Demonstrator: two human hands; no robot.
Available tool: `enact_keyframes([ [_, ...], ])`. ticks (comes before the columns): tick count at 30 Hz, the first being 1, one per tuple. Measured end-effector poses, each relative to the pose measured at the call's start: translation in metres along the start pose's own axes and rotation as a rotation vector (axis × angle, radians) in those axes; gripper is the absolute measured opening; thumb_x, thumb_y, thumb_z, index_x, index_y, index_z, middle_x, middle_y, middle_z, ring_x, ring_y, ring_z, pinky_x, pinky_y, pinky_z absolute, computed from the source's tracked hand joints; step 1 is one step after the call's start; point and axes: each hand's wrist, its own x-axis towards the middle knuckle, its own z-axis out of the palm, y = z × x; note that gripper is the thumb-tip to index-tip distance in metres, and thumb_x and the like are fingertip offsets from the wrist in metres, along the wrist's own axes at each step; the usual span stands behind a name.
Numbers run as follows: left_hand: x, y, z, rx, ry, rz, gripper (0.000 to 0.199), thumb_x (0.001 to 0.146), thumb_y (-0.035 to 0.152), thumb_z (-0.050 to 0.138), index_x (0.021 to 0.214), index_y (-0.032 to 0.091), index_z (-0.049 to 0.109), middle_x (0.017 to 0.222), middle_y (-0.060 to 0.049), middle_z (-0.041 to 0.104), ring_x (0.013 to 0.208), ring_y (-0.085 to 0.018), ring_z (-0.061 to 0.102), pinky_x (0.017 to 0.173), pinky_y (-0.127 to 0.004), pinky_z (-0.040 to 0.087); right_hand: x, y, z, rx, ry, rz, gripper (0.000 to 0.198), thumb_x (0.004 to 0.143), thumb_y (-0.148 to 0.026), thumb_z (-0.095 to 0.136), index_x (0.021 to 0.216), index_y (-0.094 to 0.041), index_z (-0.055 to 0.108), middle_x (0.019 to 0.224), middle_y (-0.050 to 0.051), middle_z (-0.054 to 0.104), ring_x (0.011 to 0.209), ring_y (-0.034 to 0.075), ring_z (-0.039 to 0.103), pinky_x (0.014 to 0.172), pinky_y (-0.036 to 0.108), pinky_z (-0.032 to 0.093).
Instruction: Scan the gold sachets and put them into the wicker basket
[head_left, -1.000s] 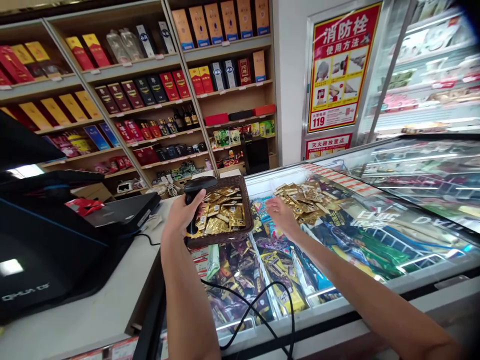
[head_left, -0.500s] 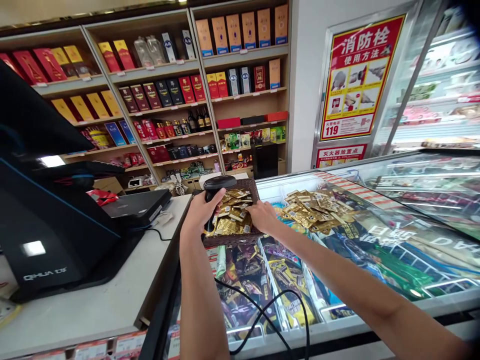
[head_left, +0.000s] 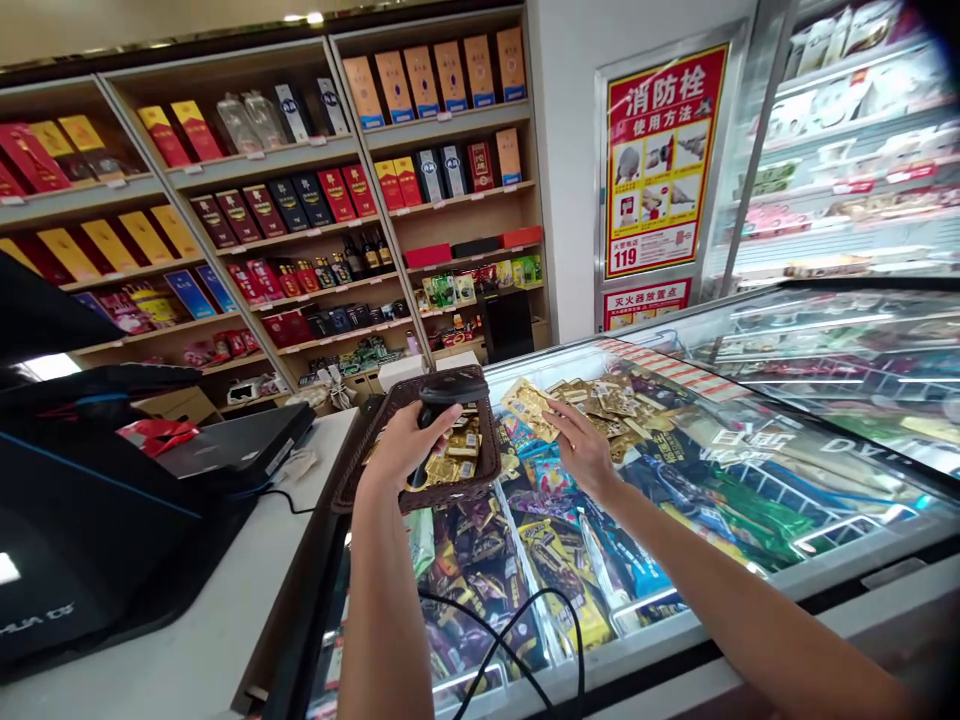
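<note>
My left hand (head_left: 401, 445) is closed around the handle of a black barcode scanner (head_left: 452, 385), held over a dark brown woven basket (head_left: 491, 460). Inside the basket lie several gold foil packets (head_left: 459, 458), partly covered by the hand and scanner. To the right of the basket, my right hand (head_left: 585, 450) pinches a gold packet (head_left: 529, 408), which is raised above the freezer's glass top. Behind that hand, a loose pile of gold packets (head_left: 611, 395) rests on the glass. The scanner's black cable (head_left: 517, 630) loops over the freezer front.
The chest freezer (head_left: 660, 610) shows frozen goods through its glass lid. At left, a white counter (head_left: 217, 600) carries a black checkout machine (head_left: 75, 500) and a flat black device (head_left: 236, 445). Shelves of boxed bottles (head_left: 262, 210) line the back wall.
My right hand has moved from the basket's right edge toward the right and now holds a gold packet up. My left hand still grips the scanner. The view has shifted right.
</note>
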Motion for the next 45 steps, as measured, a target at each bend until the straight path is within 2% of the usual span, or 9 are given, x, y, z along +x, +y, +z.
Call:
enact_keyframes([
  [13, 0.005, 0.002, 0.015, 0.12, -0.084, -0.02, 0.046, 0.074, 0.065, 0.065, 0.072, 0.02, 0.055, 0.062, 0.001, 0.056, 0.056, -0.014, 0.052, 0.053, -0.025, 0.036, 0.003, 0.008, -0.002, -0.015, 0.01, 0.036, 0.042, 0.094, -0.006, 0.039, 0.122, -0.02, 0.068, 0.125, 0.011, 0.067, 0.116, 0.021, 0.065, 0.099, 0.039, 0.056],
  [20, 0.004, 0.006, 0.011, 0.155, -0.075, -0.027, 0.048, 0.075, 0.068, 0.063, 0.071, 0.02, 0.056, 0.059, 0.001, 0.057, 0.056, -0.014, 0.051, 0.054, -0.025, 0.036, -0.008, 0.027, 0.006, -0.089, -0.189, 0.28, 0.044, 0.091, -0.009, 0.039, 0.124, -0.016, 0.067, 0.132, 0.014, 0.062, 0.12, 0.025, 0.062, 0.102, 0.041, 0.053],
  [24, 0.004, 0.002, 0.0, 0.099, -0.061, -0.033, 0.049, 0.074, 0.068, 0.065, 0.072, 0.02, 0.056, 0.064, 0.0, 0.058, 0.058, -0.014, 0.052, 0.056, -0.024, 0.037, -0.019, 0.053, 0.007, -0.276, -0.331, 0.503, 0.049, 0.084, -0.009, 0.041, 0.129, -0.007, 0.061, 0.137, 0.022, 0.055, 0.128, 0.032, 0.053, 0.108, 0.048, 0.046],
  [27, 0.003, -0.006, -0.011, 0.034, -0.035, -0.064, 0.049, 0.072, 0.066, 0.069, 0.073, 0.019, 0.056, 0.066, 0.0, 0.058, 0.058, -0.013, 0.051, 0.055, -0.024, 0.038, -0.028, 0.071, 0.001, -0.358, -0.345, 0.472, 0.051, 0.084, -0.011, 0.045, 0.133, -0.009, 0.056, 0.148, 0.021, 0.045, 0.136, 0.036, 0.042, 0.11, 0.055, 0.039],
  [30, 0.001, -0.014, -0.022, -0.016, 0.033, -0.09, 0.051, 0.069, 0.067, 0.071, 0.074, 0.019, 0.056, 0.066, 0.0, 0.058, 0.057, -0.013, 0.051, 0.053, -0.024, 0.039, -0.033, 0.078, -0.007, -0.43, -0.251, 0.417, 0.042, 0.081, -0.014, 0.053, 0.122, -0.016, 0.061, 0.151, 0.017, 0.041, 0.139, 0.043, 0.03, 0.108, 0.069, 0.029],
  [34, -0.004, -0.023, -0.037, -0.104, 0.131, -0.083, 0.053, 0.065, 0.068, 0.074, 0.073, 0.018, 0.056, 0.065, 0.001, 0.056, 0.055, -0.012, 0.049, 0.052, -0.024, 0.039, -0.024, 0.055, -0.003, -0.449, -0.269, 0.407, 0.041, 0.077, -0.018, 0.062, 0.118, -0.019, 0.063, 0.15, 0.016, 0.039, 0.138, 0.046, 0.027, 0.104, 0.072, 0.027],
  [38, -0.007, -0.034, -0.05, -0.185, 0.246, -0.103, 0.054, 0.064, 0.067, 0.076, 0.078, 0.018, 0.058, 0.068, 0.0, 0.057, 0.058, -0.012, 0.051, 0.053, -0.024, 0.041, 0.008, -0.004, 0.026, -0.322, -0.42, 0.263, 0.031, 0.086, -0.026, 0.06, 0.115, -0.019, 0.067, 0.138, 0.014, 0.054, 0.13, 0.037, 0.042, 0.106, 0.059, 0.033],
  [42, -0.007, -0.041, -0.055, -0.193, 0.275, -0.112, 0.053, 0.066, 0.067, 0.074, 0.08, 0.018, 0.058, 0.07, -0.001, 0.058, 0.059, -0.013, 0.052, 0.054, -0.025, 0.042, 0.047, -0.055, 0.076, -0.239, -0.737, 0.116, 0.024, 0.095, -0.029, 0.054, 0.106, -0.017, 0.071, 0.107, 0.012, 0.073, 0.109, 0.029, 0.061, 0.104, 0.048, 0.036],
  [45, -0.006, -0.042, -0.054, -0.181, 0.257, -0.099, 0.053, 0.068, 0.067, 0.073, 0.082, 0.018, 0.058, 0.07, 0.0, 0.058, 0.058, -0.012, 0.051, 0.053, -0.024, 0.041, 0.064, -0.071, 0.111, -0.344, -1.003, 0.051, 0.03, 0.083, -0.037, 0.072, 0.102, -0.013, 0.072, 0.095, 0.014, 0.075, 0.1, 0.031, 0.065, 0.093, 0.042, 0.042],
])
